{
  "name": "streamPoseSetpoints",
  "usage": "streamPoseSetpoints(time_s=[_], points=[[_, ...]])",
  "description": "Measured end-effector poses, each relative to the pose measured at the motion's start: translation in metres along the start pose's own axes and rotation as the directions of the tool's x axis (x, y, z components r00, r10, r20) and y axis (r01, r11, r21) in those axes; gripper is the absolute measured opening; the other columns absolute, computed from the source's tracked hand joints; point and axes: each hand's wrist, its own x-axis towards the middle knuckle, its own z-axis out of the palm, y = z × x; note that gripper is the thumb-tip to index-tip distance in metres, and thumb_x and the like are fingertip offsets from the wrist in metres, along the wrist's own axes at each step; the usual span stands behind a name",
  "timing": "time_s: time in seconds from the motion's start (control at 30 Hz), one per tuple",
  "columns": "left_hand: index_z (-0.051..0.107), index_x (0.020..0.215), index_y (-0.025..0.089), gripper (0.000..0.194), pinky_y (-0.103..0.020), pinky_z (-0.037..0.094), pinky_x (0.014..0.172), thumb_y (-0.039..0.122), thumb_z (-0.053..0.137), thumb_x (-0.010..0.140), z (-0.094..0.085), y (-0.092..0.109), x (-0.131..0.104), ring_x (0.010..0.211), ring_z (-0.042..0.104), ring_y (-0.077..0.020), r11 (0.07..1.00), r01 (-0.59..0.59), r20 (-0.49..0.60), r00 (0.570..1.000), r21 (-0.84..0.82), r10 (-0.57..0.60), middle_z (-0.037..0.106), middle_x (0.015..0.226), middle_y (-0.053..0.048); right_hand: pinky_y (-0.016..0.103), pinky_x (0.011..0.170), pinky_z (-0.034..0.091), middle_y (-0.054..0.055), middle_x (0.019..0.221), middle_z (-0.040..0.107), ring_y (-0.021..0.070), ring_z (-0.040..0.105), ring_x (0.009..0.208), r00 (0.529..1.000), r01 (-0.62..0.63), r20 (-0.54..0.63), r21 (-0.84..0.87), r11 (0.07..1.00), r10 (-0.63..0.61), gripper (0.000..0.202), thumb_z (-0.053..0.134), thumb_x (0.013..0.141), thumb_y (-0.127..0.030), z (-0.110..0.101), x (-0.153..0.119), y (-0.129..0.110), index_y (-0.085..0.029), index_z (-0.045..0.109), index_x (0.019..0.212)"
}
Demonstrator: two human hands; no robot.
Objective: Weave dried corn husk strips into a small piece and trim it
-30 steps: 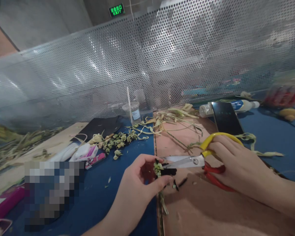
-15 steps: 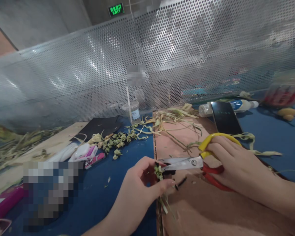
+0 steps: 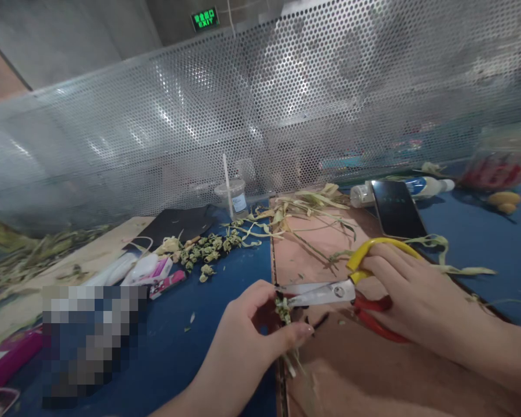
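My left hand (image 3: 260, 330) is closed around a small, knobbly green plant piece (image 3: 283, 310), with thin pale strips hanging below the fingers. In my right hand (image 3: 410, 289) is a pair of scissors (image 3: 321, 293) with one yellow and one red handle loop. Their blades point left, and the tips reach to the plant piece between my left thumb and fingers. Whether the tips touch it I cannot tell. A pile of similar green pieces (image 3: 208, 249) lies farther back on the left, on the blue surface.
A brown board (image 3: 356, 370) lies beneath the hands, with dry leaf strips (image 3: 308, 202) at its back. Behind them stand a plastic cup (image 3: 238, 200) and a perforated metal screen (image 3: 156, 133). A phone (image 3: 399, 208) leans against a bottle (image 3: 429, 185) at right.
The scissors and my right hand have shifted slightly left. The plant piece has turned a little in my left hand, which stays nearly in place.
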Motion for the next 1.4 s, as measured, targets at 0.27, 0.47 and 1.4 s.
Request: streamPoseSetpoints(time_s=[0.27, 0.47, 1.4], points=[[0.066, 0.081, 0.018, 0.021, -0.025, 0.042, 0.068, 0.035, 0.068, 0.068, 0.001, 0.007, -0.001, 0.074, 0.051, -0.0144, 0.996, -0.027, 0.041, 0.999, -0.085, 0.031, 0.056, 0.083, -0.001, 0.034, 0.07, 0.042, 0.009, 0.083, 0.056, 0.0216, 0.053, 0.078, 1.0, 0.025, 0.008, -0.01, 1.0, -0.025, 0.011, 0.046, 0.083, -0.025, -0.002, 0.0, -0.002, -0.016, 0.053, 0.081], [0.067, 0.086, 0.018, 0.024, -0.025, 0.043, 0.067, 0.033, 0.069, 0.067, 0.003, 0.007, -0.001, 0.073, 0.052, -0.0142, 0.991, -0.011, 0.064, 0.998, -0.131, 0.02, 0.058, 0.086, -0.002, 0.034, 0.07, 0.041, 0.009, 0.083, 0.055, 0.0208, 0.053, 0.077, 0.998, 0.059, -0.015, -0.008, 0.998, -0.059, 0.012, 0.047, 0.083, -0.026, -0.004, 0.003, -0.005, -0.016, 0.052, 0.08], [0.063, 0.076, 0.018, 0.022, -0.024, 0.042, 0.063, 0.036, 0.068, 0.067, 0.003, 0.011, -0.004, 0.068, 0.051, -0.0134, 1.0, 0.008, 0.08, 0.997, -0.025, -0.006, 0.055, 0.076, 0.0, 0.034, 0.07, 0.039, 0.007, 0.08, 0.055, 0.0209, 0.052, 0.077, 0.997, 0.067, 0.042, -0.019, 0.998, -0.067, 0.012, 0.048, 0.083, -0.027, -0.005, 0.002, -0.008, -0.017, 0.053, 0.079]])
